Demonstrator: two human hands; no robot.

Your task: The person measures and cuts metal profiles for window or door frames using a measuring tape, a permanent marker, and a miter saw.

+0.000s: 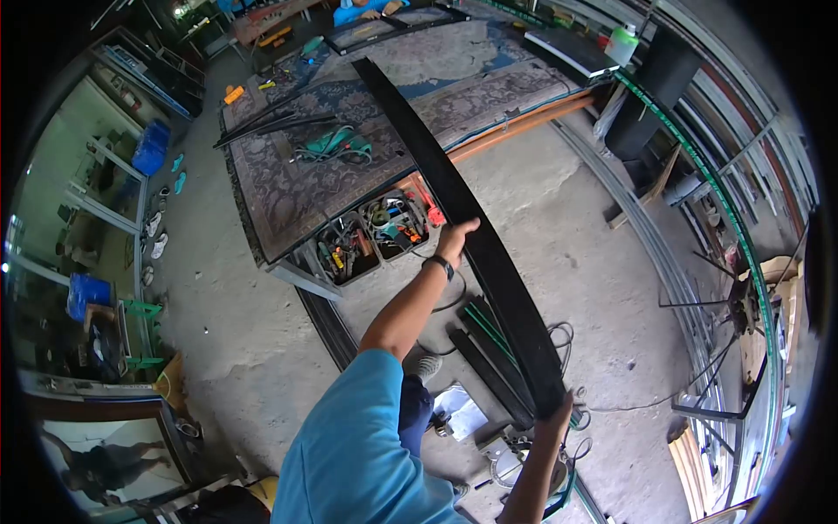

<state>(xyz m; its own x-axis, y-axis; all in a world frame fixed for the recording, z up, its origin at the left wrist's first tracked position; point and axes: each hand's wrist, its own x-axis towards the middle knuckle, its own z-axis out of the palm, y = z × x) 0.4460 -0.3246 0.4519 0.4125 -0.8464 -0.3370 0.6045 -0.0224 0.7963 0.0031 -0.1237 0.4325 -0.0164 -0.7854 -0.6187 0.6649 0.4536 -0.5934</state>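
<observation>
A long, flat black profile bar (502,279) runs diagonally from near my body out to the carpet-covered worktable (271,205), where its far end lies over the carpet. My left hand (456,239), with a dark watch on the wrist, grips the bar's left edge around its middle, thumb on top. At the near end my right hand (555,421) is closed around the bar; most of its fingers are hidden. Beneath the bar, black profile lengths (493,375) lie on the floor. A miter saw (511,463) is partly visible beside my right forearm.
A green corded power tool (336,144) and thin dark strips (275,122) lie on the carpet. Tool bins (393,223) stand under the table's near edge. Racks of metal profiles (724,148) line the right side. Another person's hands (380,12) rest near a black frame (397,26) at the far end.
</observation>
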